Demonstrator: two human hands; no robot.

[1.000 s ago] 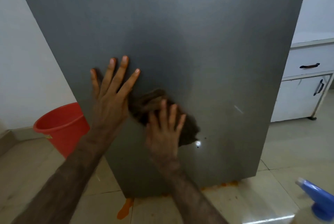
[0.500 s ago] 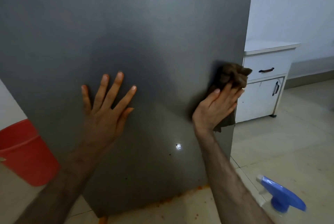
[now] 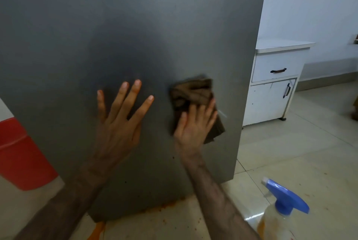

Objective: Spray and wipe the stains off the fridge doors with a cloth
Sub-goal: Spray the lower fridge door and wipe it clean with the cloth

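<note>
Fridge door (image 3: 135, 26): grey, upright. Cloth (image 3: 193, 94): brown, bunched, flat against door's right part, under right hand (image 3: 193, 127), fingers straight, pressing. Left hand (image 3: 118, 123): splayed flat on door, just left of cloth. Spray bottle (image 3: 280, 210): on floor, lower right, nearer right hand.

- A brown cloth (image 3: 195, 100) is pressed flat against the grey fridge door (image 3: 135, 36) by the right hand (image 3: 193, 127).
- The left hand (image 3: 118, 123) is spread on the door.
- A spray bottle (image 3: 280, 212) is seen on the floor (image 3: 300, 152).
</note>
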